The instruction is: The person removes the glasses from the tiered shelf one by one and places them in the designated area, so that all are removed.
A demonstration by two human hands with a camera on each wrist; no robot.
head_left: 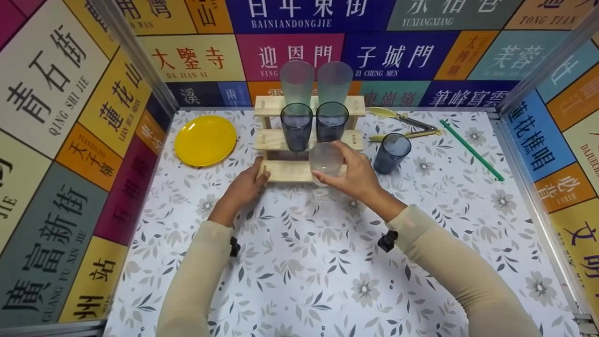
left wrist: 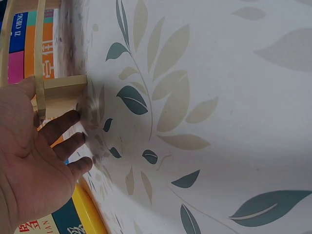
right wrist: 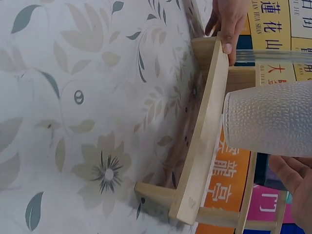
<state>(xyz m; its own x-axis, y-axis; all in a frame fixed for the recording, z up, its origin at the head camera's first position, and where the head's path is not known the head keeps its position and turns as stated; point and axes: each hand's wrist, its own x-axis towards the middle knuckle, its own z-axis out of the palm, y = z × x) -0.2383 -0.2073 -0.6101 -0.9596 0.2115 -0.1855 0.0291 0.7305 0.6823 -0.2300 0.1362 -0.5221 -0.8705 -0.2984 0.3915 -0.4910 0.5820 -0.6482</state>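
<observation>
A three-step wooden rack point(head_left: 286, 172) stands near the back of the table. At the left end of its lowest step, my left hand point(head_left: 248, 185) pinches the board; in the left wrist view the other fingers point(left wrist: 61, 127) are spread. My right hand point(head_left: 359, 174) holds a clear textured cup point(head_left: 326, 157) over the right half of that step. The right wrist view shows the cup point(right wrist: 270, 119) apart from the board's edge. Two blue-grey cups point(head_left: 296, 127) point(head_left: 332, 122) occupy the middle step, and two frosted clear cups point(head_left: 297, 82) point(head_left: 335, 82) the top one.
Another blue-grey cup point(head_left: 392, 153) is on the table right of the rack. Behind it lie tongs point(head_left: 419, 125) with yellow tips, and farther right a green straw point(head_left: 471, 150). A yellow plate point(head_left: 206, 140) lies to the left. Sign-covered panels point(head_left: 290, 51) enclose the table.
</observation>
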